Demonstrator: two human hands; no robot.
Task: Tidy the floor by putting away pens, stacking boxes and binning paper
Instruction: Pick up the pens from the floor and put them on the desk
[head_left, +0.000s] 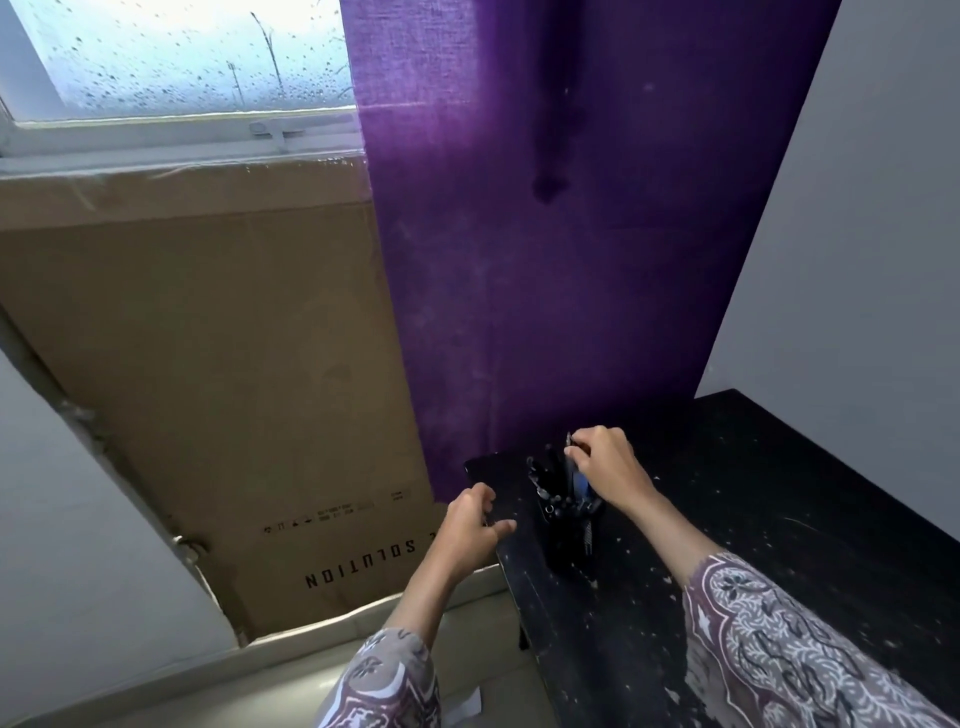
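Note:
A black pen holder (566, 535) stands near the left end of a dark table (753, 519), with several pens (545, 480) sticking out of it. My right hand (605, 465) is directly over the holder, fingers pinched on a thin pen (569, 441) whose tip points up. My left hand (470, 525) hovers at the table's left edge, just left of the holder, fingers half curled. A thin dark line shows between its fingers; whether it holds something is unclear. A white paper scrap (465, 709) lies on the floor below.
A large flat cardboard box (208, 364) leans against the wall under the window (182, 52). A purple curtain (545, 260) hangs behind the table's left end. A white wall (857, 260) borders the table on the right.

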